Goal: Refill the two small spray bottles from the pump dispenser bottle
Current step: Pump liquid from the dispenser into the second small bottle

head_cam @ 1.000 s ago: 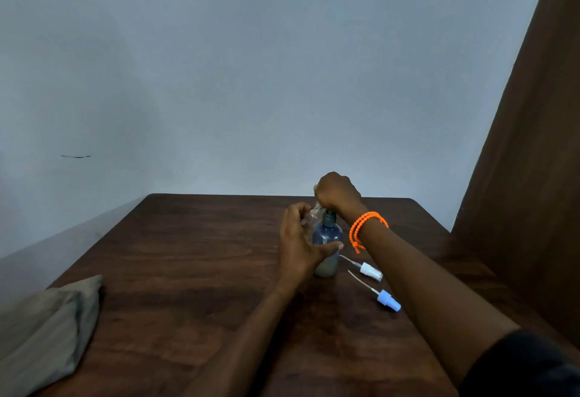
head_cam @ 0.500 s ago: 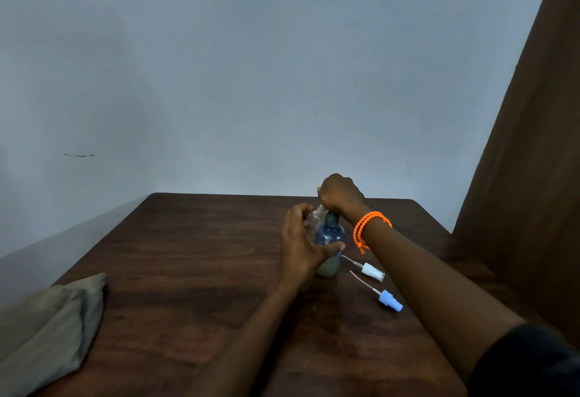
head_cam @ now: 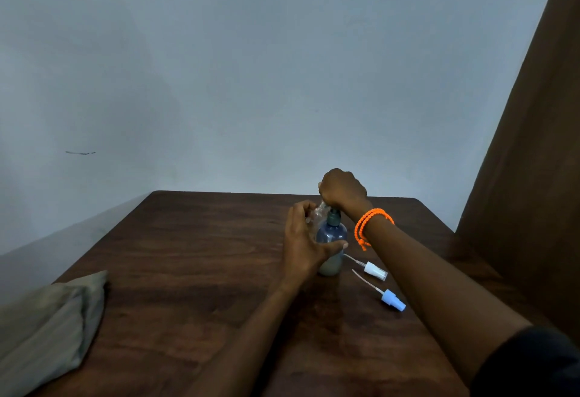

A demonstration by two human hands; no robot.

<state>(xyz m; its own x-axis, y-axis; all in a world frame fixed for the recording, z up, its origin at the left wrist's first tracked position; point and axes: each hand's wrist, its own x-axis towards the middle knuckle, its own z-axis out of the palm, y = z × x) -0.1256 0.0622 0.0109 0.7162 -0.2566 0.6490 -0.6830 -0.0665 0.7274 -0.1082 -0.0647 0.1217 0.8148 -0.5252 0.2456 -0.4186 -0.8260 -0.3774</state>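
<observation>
Head view
Landmark: the pump dispenser bottle [head_cam: 332,235], a bluish translucent bottle with pale liquid low in it, stands upright on the wooden table [head_cam: 188,271], towards the far side.
Right hand [head_cam: 342,191]: fist closed over the top of the pump dispenser bottle, covering the pump head; an orange bracelet [head_cam: 372,224] sits on the wrist just right of the bottle's neck.
Left hand [head_cam: 303,239]: on the left side of the pump dispenser bottle, thumb across its front, fingers curled around a small clear spray bottle [head_cam: 320,212].
Small clear spray bottle: held tilted against the pump dispenser bottle's neck, just under the right fist; whether a second small bottle is also in that grip cannot be told.
White spray cap [head_cam: 375,271]: lies on the table just right of the pump dispenser bottle's base, its thin tube pointing back towards the base.
Blue spray cap [head_cam: 394,300]: lies on the table right of and nearer than the pump dispenser bottle, near the white one, under the right forearm's line.
Folded cloth [head_cam: 47,327]: well to the left of the pump dispenser bottle, at the table's near left edge.
</observation>
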